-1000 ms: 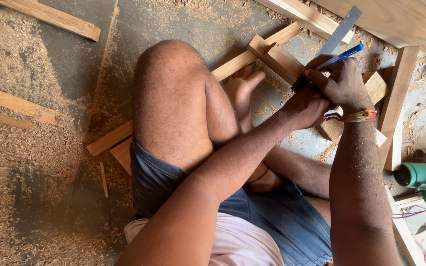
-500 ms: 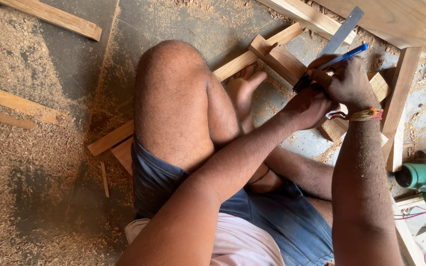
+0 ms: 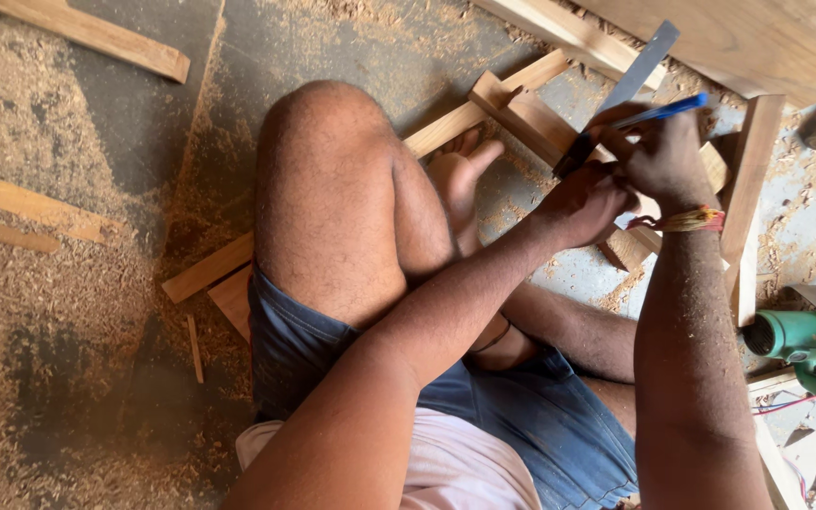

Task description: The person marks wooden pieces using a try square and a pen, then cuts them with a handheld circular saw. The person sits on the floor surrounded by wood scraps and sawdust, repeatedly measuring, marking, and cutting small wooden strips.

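Looking down from the head view, we see the person sitting on the floor with one knee (image 3: pixel 332 189) raised and a bare foot (image 3: pixel 460 175) resting against a wooden frame (image 3: pixel 531 118). Our right hand (image 3: pixel 658 156) sits over the frame, its fingers pinched around a blue pen (image 3: pixel 658 113) whose tip points down at the wood. Our left hand (image 3: pixel 583 203) lies just beside the right one, on the near side of the frame, fingers curled together against the dark handle of a metal square (image 3: pixel 635 80); the square's blade juts out past the frame's far side. Right of the frame lies a green power tool (image 3: pixel 800 335). Sawdust (image 3: pixel 49 312) and a loose wooden strip (image 3: pixel 96 33) lie well left of the frame.
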